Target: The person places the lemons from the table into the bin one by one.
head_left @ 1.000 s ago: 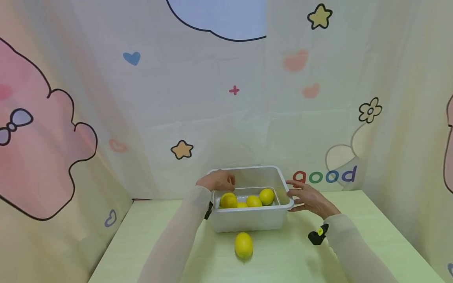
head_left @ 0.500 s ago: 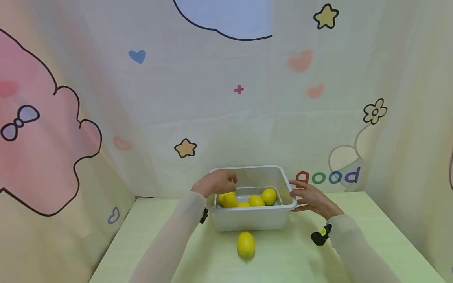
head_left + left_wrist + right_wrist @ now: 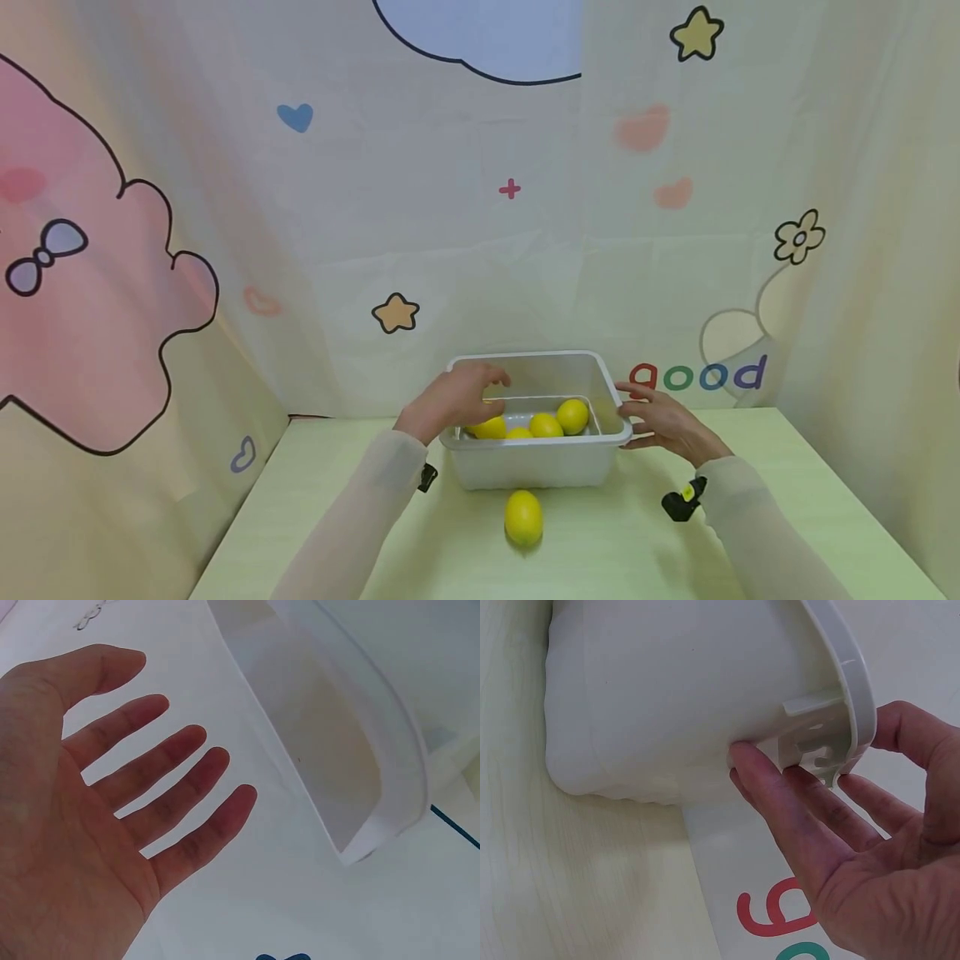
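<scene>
A white plastic bin (image 3: 528, 464) stands against the back curtain with several yellow lemons (image 3: 546, 425) inside. My left hand (image 3: 454, 398) hovers over the bin's left end, covering part of a lemon there. In the left wrist view the fingers (image 3: 187, 761) are spread, and nothing lies in the palm. At the opposite end, my right hand (image 3: 663, 423) touches the bin. The right wrist view has its fingers (image 3: 780, 806) against the outer wall below the rim and its thumb at the rim. Another lemon (image 3: 523, 518) lies on the table just in front of the bin.
The pale green table (image 3: 315, 508) is bounded by a printed curtain (image 3: 450, 208) behind and at both sides. Close behind the bin, the curtain carries the coloured word "good" (image 3: 697, 375). A black strap piece (image 3: 684, 500) hangs at the right wrist.
My left hand has drawn slightly left toward me, its curled fingers now spread. My right hand keeps its place at the bin's right end. The head view has shifted slightly.
</scene>
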Demonstrator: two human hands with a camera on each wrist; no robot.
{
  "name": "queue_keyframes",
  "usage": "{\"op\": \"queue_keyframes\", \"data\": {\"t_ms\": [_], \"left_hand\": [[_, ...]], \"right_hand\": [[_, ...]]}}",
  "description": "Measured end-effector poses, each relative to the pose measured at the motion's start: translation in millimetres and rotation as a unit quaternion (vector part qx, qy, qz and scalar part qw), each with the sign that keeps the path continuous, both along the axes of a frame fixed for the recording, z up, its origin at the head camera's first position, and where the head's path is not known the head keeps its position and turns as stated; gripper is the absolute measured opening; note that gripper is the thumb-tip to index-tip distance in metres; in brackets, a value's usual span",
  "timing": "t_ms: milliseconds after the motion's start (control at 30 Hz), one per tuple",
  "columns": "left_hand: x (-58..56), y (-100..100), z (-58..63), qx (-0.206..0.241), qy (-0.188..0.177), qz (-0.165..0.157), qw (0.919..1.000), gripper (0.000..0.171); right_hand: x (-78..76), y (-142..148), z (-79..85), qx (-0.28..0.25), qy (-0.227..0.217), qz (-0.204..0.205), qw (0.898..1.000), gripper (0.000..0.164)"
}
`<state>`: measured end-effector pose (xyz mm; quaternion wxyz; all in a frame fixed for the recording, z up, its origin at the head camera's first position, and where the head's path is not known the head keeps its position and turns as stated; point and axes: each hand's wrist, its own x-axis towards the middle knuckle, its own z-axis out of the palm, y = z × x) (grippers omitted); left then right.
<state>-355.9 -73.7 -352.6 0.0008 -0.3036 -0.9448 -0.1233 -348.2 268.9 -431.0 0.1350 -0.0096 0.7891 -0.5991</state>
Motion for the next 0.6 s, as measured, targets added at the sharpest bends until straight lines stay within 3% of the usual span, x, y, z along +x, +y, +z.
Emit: {"op": "queue_keyframes", "data": {"t_ms": [167, 600], "left_hand": [[12.1, -0.9, -2.6, 0.014, 0.012, 0.003, 0.9998, 0.037], [41.9, 4.6, -12.1, 0.029, 0.101, -0.034, 0.9939, 0.040]], "right_hand": [[-1.4, -0.7, -0.7, 0.003, -0.003, -0.004, 1.000, 0.069], [-2.5, 0.2, 0.6, 0.000, -0.011, -0.009, 1.000, 0.068]]}}
